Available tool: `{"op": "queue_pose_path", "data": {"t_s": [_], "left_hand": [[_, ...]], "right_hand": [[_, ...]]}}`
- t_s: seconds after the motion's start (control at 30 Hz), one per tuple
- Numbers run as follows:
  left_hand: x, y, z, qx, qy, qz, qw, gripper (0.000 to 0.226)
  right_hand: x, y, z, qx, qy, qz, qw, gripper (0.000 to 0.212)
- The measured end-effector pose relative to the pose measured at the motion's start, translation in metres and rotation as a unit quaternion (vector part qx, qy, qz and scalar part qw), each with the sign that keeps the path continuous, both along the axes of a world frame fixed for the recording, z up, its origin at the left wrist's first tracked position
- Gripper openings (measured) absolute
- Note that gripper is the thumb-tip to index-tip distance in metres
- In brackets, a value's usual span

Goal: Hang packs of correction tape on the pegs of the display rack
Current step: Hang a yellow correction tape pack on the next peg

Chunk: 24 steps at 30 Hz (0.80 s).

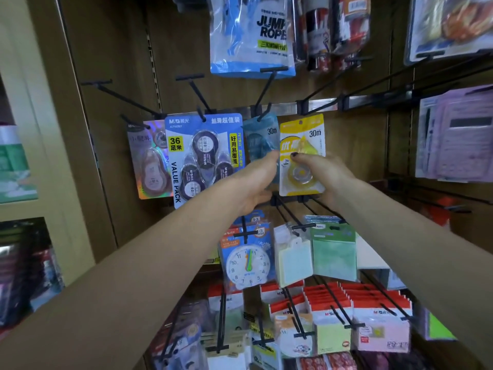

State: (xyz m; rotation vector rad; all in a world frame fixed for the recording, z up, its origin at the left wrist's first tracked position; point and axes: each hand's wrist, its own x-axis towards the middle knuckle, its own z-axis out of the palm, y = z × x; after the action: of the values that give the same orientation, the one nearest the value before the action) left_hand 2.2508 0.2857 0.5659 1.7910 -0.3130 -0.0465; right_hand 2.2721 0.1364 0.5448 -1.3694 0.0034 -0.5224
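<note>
Right hand (324, 170) pinching yellow pack (301, 156), holding its top hole level with an unseen peg; left hand (256, 180) gripping teal pack (260, 137), steadying it aside.

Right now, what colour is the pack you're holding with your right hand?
Yellow pack, with a white top strip; the head view shows it, pinched by the right hand.

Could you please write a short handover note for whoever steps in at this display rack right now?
Right hand: holds the yellow pack by its lower half, thumb on the front; the pack is not yet on a peg.
Left hand: reaches to the teal pack; its grip is hidden.
Done: teal pack, blue value pack and holographic pack hang on pegs.
Left: thread the yellow pack's hole onto the free peg above it.
</note>
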Motion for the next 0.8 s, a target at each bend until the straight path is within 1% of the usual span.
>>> {"op": "queue_pose_path", "data": {"t_s": [0.03, 0.07, 0.13, 0.2, 0.27, 0.3, 0.4, 0.57, 0.67, 0.8], "left_hand": [[-0.001, 0.002, 0.0, 0.022, -0.002, -0.007, 1.0, 0.063], [-0.002, 0.004, 0.0, 0.034, -0.01, -0.015, 0.999, 0.064], [-0.002, 0.009, 0.001, 0.023, -0.046, -0.02, 0.998, 0.053], [-0.003, 0.014, 0.001, -0.001, -0.1, -0.008, 0.995, 0.042], [-0.004, 0.02, 0.0, -0.028, -0.152, 0.011, 0.988, 0.024], [-0.006, 0.024, -0.001, -0.043, -0.169, 0.012, 0.985, 0.019], [-0.014, 0.033, -0.001, -0.076, -0.206, 0.007, 0.976, 0.022], [-0.025, 0.041, 0.008, -0.076, -0.274, 0.007, 0.959, 0.021], [-0.028, 0.04, 0.015, -0.077, -0.286, 0.014, 0.955, 0.022], [-0.028, 0.035, 0.023, -0.075, -0.273, 0.033, 0.959, 0.02]], "right_hand": [[-0.005, -0.003, -0.003, -0.019, -0.007, -0.003, 1.0, 0.064], [-0.013, -0.004, -0.005, -0.033, -0.013, 0.013, 0.999, 0.056], [-0.028, -0.005, -0.007, -0.055, -0.018, 0.064, 0.996, 0.035], [-0.041, -0.006, -0.011, -0.081, -0.029, 0.112, 0.99, 0.027], [-0.053, -0.004, -0.013, -0.114, -0.04, 0.134, 0.984, 0.026], [-0.058, -0.003, -0.013, -0.126, -0.042, 0.14, 0.981, 0.027], [-0.069, 0.0, -0.014, -0.148, -0.054, 0.137, 0.978, 0.026], [-0.082, 0.006, -0.013, -0.171, -0.066, 0.102, 0.978, 0.015], [-0.083, 0.009, -0.009, -0.167, -0.074, 0.08, 0.98, 0.02], [-0.084, 0.014, -0.004, -0.12, -0.079, 0.086, 0.986, 0.023]]}}
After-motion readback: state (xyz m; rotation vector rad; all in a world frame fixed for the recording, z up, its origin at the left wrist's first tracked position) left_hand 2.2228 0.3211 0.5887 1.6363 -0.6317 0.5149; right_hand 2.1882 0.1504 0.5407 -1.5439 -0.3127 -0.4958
